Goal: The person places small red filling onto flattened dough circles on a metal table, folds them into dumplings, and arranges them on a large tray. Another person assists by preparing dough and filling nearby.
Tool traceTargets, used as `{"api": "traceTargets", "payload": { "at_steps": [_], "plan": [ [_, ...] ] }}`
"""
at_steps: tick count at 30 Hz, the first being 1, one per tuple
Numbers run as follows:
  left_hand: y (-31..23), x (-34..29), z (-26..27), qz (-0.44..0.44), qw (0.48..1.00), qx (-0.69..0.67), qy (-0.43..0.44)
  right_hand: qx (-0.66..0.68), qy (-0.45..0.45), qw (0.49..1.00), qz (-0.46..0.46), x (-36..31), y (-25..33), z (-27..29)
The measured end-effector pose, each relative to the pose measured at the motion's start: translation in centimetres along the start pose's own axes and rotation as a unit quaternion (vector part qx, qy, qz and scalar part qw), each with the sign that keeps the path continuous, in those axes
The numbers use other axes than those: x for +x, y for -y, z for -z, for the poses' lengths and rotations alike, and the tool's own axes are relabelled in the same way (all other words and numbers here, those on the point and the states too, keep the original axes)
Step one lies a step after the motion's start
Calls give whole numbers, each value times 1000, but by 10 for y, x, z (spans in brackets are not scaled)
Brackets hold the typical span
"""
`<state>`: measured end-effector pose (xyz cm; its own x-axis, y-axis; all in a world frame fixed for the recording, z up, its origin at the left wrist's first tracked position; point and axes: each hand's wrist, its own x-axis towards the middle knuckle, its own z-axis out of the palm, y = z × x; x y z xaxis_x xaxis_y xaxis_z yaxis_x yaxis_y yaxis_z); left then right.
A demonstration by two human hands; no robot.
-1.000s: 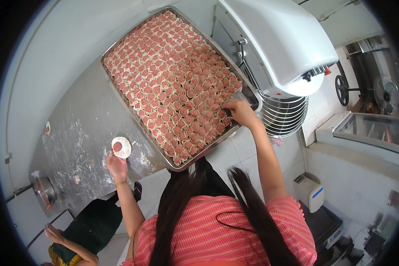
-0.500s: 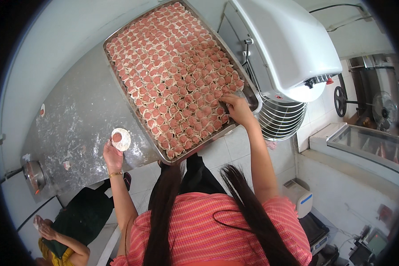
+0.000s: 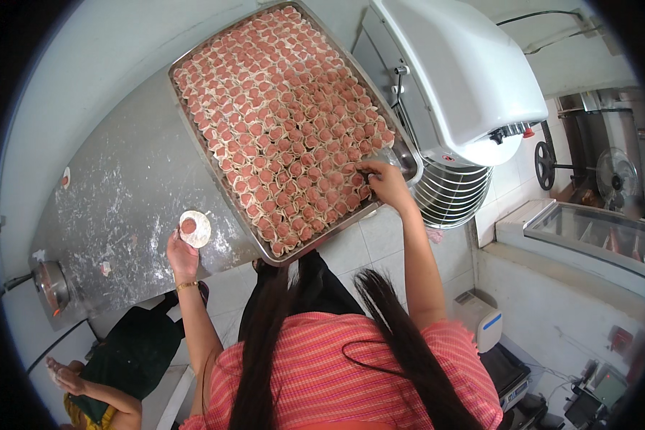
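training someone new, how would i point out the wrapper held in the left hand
Find the big metal tray packed with dumplings, then the white-dusted grey table to its left. Above the table's near edge, the person's left hand holds a round white wrapper. Unlike the gathered dumplings, it is spread flat and open, its pink filling off-centre.

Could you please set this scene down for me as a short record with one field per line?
Left hand: left hand holds a round white dough wrapper topped with a pink dab of filling
Right hand: right hand reaches into the tray's near right corner; whether it grips a piece is unclear
Tray: rectangular silver metal tray, packed with open-topped, pink-filled dough pieces
Surface: grey metal table, streaked with white
Beyond tray, right: large glossy white machine with a round wire guard
Lower left: another person in a dark green apron
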<state>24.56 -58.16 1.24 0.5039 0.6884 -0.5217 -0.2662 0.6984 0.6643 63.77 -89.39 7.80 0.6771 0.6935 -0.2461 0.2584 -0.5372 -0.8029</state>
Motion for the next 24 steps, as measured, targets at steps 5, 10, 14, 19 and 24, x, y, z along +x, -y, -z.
{"api": "traceTargets", "payload": {
  "at_steps": [5,10,14,19,24],
  "plan": [
    [-3,-5,0,-4,1000,3,-8,-53,-23,997,47,10,-13,4],
    [-3,-3,9,-12,1000,3,1,-77,-43,994,72,13,-14,4],
    [-3,-5,10,-16,1000,8,-5,-102,-73,987,99,15,-21,14],
    [-3,-6,6,-10,1000,-4,-2,-117,-87,983,116,26,-24,21],
    [-4,-7,9,-5,1000,-8,-5,-158,-110,974,124,27,-31,33]
  ]
}}
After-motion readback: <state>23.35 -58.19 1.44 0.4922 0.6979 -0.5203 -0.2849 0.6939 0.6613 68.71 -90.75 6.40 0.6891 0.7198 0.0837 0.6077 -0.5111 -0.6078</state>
